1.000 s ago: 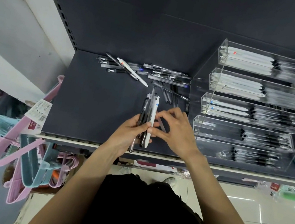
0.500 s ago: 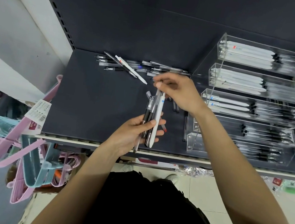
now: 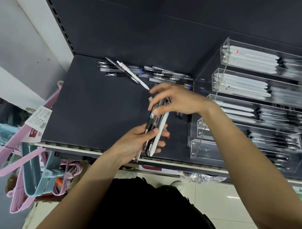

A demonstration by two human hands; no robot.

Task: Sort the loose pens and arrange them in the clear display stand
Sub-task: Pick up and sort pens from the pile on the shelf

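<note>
Pens in a bundle [image 3: 153, 132] sit gripped in the left hand [image 3: 137, 142], left of the clear display stand [image 3: 262, 113]; the right hand [image 3: 176, 100] pinches the bundle's top. Loose pens [image 3: 145, 73] lie behind.

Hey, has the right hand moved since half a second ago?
Yes. The right hand has come back from the loose pens at the shelf's rear toward the bundle in the left hand.

Dim, even light; wide-angle bending, soft edges.
</note>
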